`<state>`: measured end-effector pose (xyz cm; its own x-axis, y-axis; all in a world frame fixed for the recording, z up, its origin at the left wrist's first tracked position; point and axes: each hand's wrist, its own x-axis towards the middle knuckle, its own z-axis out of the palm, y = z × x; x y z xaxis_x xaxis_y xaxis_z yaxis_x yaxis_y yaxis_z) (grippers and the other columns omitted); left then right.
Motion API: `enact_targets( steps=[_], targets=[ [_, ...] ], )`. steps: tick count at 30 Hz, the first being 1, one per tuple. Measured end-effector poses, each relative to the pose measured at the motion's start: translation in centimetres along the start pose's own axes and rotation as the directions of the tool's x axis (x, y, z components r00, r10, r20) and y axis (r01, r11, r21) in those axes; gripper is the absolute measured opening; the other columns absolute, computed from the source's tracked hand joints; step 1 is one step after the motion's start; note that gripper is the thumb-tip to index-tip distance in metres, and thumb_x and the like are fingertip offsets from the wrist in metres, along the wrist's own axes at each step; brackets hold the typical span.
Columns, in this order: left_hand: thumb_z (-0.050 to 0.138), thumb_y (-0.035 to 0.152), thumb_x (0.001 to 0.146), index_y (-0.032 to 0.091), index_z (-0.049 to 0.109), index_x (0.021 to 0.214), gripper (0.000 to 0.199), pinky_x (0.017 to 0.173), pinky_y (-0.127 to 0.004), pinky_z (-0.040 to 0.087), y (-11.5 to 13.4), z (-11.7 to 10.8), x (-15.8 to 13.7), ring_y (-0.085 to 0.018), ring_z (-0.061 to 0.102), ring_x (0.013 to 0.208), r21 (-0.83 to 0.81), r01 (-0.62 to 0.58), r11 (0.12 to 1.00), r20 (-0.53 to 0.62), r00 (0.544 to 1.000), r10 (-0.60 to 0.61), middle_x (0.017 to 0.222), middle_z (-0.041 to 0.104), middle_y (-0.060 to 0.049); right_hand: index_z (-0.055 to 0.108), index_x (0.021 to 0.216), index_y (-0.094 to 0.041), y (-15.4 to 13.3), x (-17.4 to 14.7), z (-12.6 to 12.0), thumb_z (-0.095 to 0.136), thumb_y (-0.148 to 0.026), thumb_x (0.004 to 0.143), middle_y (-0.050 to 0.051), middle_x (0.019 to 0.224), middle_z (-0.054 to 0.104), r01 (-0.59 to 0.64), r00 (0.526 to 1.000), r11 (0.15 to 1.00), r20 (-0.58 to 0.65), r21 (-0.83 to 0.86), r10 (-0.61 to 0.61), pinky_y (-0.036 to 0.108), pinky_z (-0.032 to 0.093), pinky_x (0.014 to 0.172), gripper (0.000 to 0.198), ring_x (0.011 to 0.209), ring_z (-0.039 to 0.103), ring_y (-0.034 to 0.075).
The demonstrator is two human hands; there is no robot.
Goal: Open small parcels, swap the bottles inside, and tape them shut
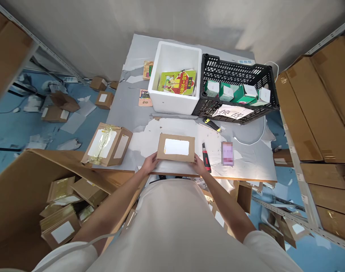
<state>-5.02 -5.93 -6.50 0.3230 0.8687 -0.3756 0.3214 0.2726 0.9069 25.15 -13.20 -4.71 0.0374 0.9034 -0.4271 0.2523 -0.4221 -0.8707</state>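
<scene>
A small brown cardboard box [163,149] with a white label [176,147] on top sits at the table's front edge, right before me. My left hand [150,163] grips its lower left corner, and my right hand [199,165] has hold of the lower right corner. The fingers are partly hidden beneath and behind the box. Just right of my right hand lies a red and black utility knife [206,158]. Farther right is a phone [227,153] with a blurred screen. A black and yellow cutter [212,125] rests in front of the crate.
At the back stand a white foam box [175,102] holding colourful booklets and a black plastic crate [226,68] with green-and-white boxes. A taped carton [123,147] sits on the table's left. Below it, a large open carton [16,189] contains several parcels. Shelves of cartons [305,113] flank the right.
</scene>
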Motion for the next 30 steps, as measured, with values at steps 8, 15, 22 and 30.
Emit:
enact_targets(
  steps=[8,15,22,30],
  targets=[
    [0.047,0.055,0.08,0.015,0.066,0.099,0.048,0.08,-0.033,0.048,6.0,-0.9,0.0,-0.021,0.061,0.09,0.306,0.008,0.952,-0.246,0.967,0.071,0.1,0.068,-0.01,0.053,0.074,-0.019,-3.5,0.6,-1.9,0.036,-0.051,0.088,0.004,0.079,0.055,0.091,0.985,0.921,-0.105,-0.38,-0.14,0.032,0.044,0.071,0.039,0.074,0.052,0.017],
    [0.037,0.053,0.086,0.016,0.068,0.088,0.048,0.072,-0.029,0.044,7.6,-0.5,1.8,-0.019,0.059,0.079,0.377,0.092,0.922,-0.268,0.963,0.014,0.085,0.068,-0.006,0.046,0.065,-0.021,-5.6,2.7,-2.2,0.022,-0.059,0.089,0.002,0.064,0.052,0.011,0.986,0.886,-0.145,-0.463,-0.088,0.029,0.038,0.066,0.051,0.066,0.049,0.017],
    [0.053,0.051,0.078,0.015,0.063,0.11,0.049,0.08,-0.032,0.045,7.0,0.2,1.6,-0.018,0.056,0.084,0.428,0.019,0.903,-0.246,0.965,0.096,0.096,0.063,-0.007,0.059,0.097,-0.017,-3.7,2.6,-3.6,0.018,-0.052,0.092,0.007,0.091,0.063,-0.11,0.981,0.906,-0.191,-0.408,0.033,0.03,0.044,0.076,0.054,0.082,0.058,0.018],
    [0.053,0.052,0.08,0.01,0.051,0.123,0.06,0.079,-0.036,0.049,6.4,0.8,1.2,-0.02,0.059,0.088,0.342,0.071,0.937,-0.318,0.947,0.045,0.112,0.059,-0.014,0.041,0.127,-0.017,0.6,0.5,-4.2,0.059,-0.032,0.078,0.017,0.121,0.05,-0.504,0.854,0.629,-0.45,-0.591,0.261,0.041,0.046,0.084,0.055,0.11,0.052,0.03]
  ],
)
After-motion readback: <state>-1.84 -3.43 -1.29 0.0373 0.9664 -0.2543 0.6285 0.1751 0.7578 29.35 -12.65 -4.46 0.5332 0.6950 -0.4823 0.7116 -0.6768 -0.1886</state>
